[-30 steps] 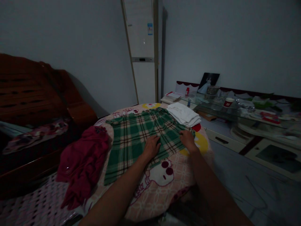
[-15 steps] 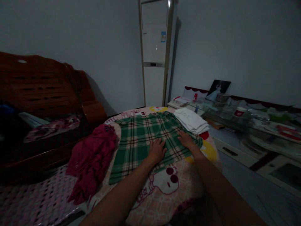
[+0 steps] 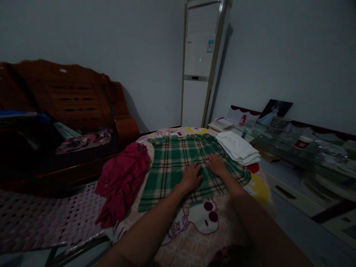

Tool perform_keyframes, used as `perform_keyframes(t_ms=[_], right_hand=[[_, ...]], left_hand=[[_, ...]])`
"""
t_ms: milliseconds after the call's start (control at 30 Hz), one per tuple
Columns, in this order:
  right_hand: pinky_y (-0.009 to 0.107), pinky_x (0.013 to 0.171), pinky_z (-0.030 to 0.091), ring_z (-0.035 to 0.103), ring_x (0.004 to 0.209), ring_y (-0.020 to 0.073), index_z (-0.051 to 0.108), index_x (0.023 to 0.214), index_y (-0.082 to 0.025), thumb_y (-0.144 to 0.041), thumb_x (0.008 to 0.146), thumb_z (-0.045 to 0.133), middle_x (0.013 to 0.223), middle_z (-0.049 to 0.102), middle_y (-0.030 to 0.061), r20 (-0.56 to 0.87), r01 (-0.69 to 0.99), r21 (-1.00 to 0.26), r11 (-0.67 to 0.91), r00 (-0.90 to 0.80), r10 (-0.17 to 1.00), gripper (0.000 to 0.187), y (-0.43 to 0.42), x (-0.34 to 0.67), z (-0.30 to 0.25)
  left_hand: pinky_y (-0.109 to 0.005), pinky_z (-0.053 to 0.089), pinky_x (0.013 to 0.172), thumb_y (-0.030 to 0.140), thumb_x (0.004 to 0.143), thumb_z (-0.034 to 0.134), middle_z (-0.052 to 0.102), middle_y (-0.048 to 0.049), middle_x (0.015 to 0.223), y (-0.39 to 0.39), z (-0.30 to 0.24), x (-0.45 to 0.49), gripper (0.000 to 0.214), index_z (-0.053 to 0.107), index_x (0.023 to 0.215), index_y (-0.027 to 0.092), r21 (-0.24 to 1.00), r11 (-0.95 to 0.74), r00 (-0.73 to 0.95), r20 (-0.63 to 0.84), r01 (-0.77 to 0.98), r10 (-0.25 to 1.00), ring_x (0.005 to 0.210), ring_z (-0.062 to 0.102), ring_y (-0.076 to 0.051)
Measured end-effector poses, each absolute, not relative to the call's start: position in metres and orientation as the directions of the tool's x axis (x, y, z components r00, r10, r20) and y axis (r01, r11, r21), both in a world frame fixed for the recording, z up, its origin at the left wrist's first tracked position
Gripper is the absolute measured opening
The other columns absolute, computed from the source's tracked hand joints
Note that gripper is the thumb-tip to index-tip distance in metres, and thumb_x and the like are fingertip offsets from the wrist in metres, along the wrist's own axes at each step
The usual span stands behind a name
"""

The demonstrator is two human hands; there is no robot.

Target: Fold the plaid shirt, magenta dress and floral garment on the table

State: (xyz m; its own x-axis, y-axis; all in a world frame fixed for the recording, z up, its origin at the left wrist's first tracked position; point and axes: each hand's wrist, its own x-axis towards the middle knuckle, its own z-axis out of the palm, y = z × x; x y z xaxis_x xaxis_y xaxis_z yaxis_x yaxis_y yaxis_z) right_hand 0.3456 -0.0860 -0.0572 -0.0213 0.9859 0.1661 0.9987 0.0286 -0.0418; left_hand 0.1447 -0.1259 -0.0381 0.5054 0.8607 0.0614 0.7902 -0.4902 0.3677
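Observation:
A green plaid garment (image 3: 172,163) lies spread flat on a pink cartoon-print blanket (image 3: 194,226). My left hand (image 3: 191,176) rests flat on its near middle, fingers stretched out. My right hand (image 3: 216,164) lies flat on the cloth just to the right, fingers spread, close to the left hand. Neither hand holds anything. To the left of the plaid garment is a crumpled dark red garment (image 3: 119,181). A folded white stack (image 3: 238,147) sits at the far right of the blanket.
A dark wooden sofa (image 3: 69,107) with a floral cushion (image 3: 83,138) stands on the left. A tall white air conditioner (image 3: 198,63) stands in the corner. A low glass shelf (image 3: 292,144) with cups, books and a photo runs along the right wall.
My right hand has slid leftward across the plaid garment, from its right edge towards the left hand. The camera has turned left. The left hand stays pressed on the cloth.

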Motion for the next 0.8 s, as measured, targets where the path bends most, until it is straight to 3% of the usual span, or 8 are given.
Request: perform_keyframes(t_ms=[133, 233, 400, 500, 667, 800], right_hand=[[0.048, 0.114, 0.027, 0.036, 0.143, 0.0296, 0.045, 0.147, -0.02, -0.039, 0.1, 0.038, 0.155, 0.04, 0.014, 0.162, 0.996, -0.062, 0.071, -0.06, 0.985, 0.051, -0.082, 0.337, -0.064], [0.051, 0.113, 0.028, 0.037, 0.142, 0.0307, 0.051, 0.141, -0.018, -0.035, 0.099, 0.039, 0.152, 0.044, 0.0163, 0.176, 0.997, -0.058, 0.052, -0.041, 0.984, 0.047, -0.081, 0.339, -0.065], [0.043, 0.11, 0.035, 0.048, 0.134, 0.0272, 0.065, 0.126, -0.017, -0.024, 0.097, 0.042, 0.141, 0.056, 0.0153, 0.223, 0.972, -0.182, 0.147, -0.105, 0.969, 0.038, -0.091, 0.331, -0.055], [0.038, 0.102, 0.043, 0.06, 0.118, 0.0251, 0.069, 0.119, -0.014, -0.023, 0.094, 0.048, 0.126, 0.066, 0.0156, 0.275, 0.926, -0.291, 0.241, -0.161, 0.948, 0.034, -0.106, 0.305, -0.044], [0.034, 0.088, 0.048, 0.068, 0.096, 0.0223, 0.077, 0.095, -0.018, -0.018, 0.089, 0.056, 0.1, 0.076, 0.0094, 0.265, 0.698, -0.477, 0.534, -0.465, 0.845, 0.022, -0.132, 0.242, -0.018], [0.027, 0.07, 0.049, 0.067, 0.072, 0.0164, 0.077, 0.091, -0.018, -0.018, 0.084, 0.061, 0.081, 0.075, 0.0044, 0.148, 0.492, -0.726, 0.48, -0.57, 0.808, 0.018, -0.148, 0.202, -0.013]], left_hand=[[-0.063, 0.017, 0.117, 0.036, 0.09, 0.057, 0.032, -0.0134, 0.159, -0.114, -0.038, 0.13, 0.063, 0.038, 0.148, 0.022, 0.359, -0.436, 0.462, 0.016, 0.825, 0.887, 0.148, 0.024, -0.033], [-0.063, 0.018, 0.117, 0.039, 0.089, 0.059, 0.032, -0.014, 0.158, -0.106, -0.037, 0.121, 0.063, 0.042, 0.146, 0.021, 0.382, -0.418, 0.456, -0.01, 0.824, 0.89, 0.147, 0.026, -0.034], [-0.035, 0.038, 0.112, 0.034, 0.09, 0.057, 0.055, -0.0139, 0.142, -0.086, -0.011, 0.083, 0.051, 0.055, 0.137, 0.013, 0.567, -0.378, 0.378, 0.123, 0.732, 0.918, 0.132, 0.051, -0.025], [-0.031, 0.039, 0.109, 0.033, 0.092, 0.054, 0.059, -0.0126, 0.139, -0.069, 0.002, 0.04, 0.047, 0.058, 0.134, 0.011, 0.604, -0.278, 0.196, 0.199, 0.747, 0.96, 0.129, 0.054, -0.023], [-0.029, 0.046, 0.098, 0.03, 0.091, 0.054, 0.067, -0.0133, 0.127, -0.056, -0.006, -0.017, 0.041, 0.063, 0.128, 0.012, 0.471, 0.04, -0.096, 0.096, 0.881, 0.991, 0.118, 0.062, -0.024], [-0.027, 0.046, 0.093, 0.033, 0.086, 0.062, 0.068, -0.0143, 0.124, -0.059, -0.011, -0.028, 0.038, 0.069, 0.119, 0.014, 0.336, 0.089, -0.1, 0.017, 0.938, 0.995, 0.116, 0.063, -0.025]])
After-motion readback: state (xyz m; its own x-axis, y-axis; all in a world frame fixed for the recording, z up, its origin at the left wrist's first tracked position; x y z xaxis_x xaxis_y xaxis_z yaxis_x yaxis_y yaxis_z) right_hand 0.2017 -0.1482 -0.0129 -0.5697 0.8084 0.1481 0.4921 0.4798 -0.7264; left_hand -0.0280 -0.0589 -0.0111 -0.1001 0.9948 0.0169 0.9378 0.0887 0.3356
